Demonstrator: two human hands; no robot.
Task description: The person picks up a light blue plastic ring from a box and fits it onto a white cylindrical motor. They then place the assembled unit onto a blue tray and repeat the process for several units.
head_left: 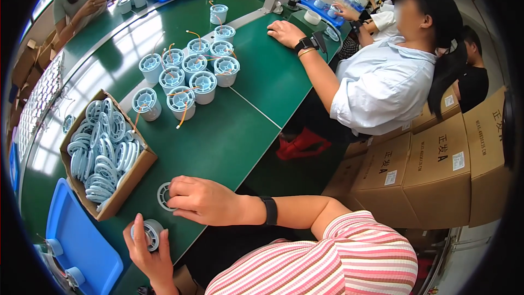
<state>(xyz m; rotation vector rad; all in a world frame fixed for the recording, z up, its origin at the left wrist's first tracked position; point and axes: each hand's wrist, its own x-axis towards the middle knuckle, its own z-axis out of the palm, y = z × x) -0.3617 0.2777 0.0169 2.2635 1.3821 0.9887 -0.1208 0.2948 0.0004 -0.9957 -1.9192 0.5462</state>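
Observation:
At the near edge of the green table, my left hand [150, 257] has thumb and fingers wrapped round a pale grey-blue round housing [148, 234], its open end facing up. Just beyond it and to the right, my right hand [199, 199] pinches a flat pale ring-shaped cover [162, 195] at its edge, low over the tabletop. The ring is partly hidden by my fingers. Next to both hands stands an open cardboard box [134, 177] heaped with similar light blue spoked covers [101, 147].
Several light blue spoked cylinders [194, 64] with orange wires stand farther off. A blue tray [82, 240] lies at the left, small white parts near it. A co-worker [382, 84] sits at the right, hand on the table. Another person sits across. Cartons [415, 175] are stacked behind.

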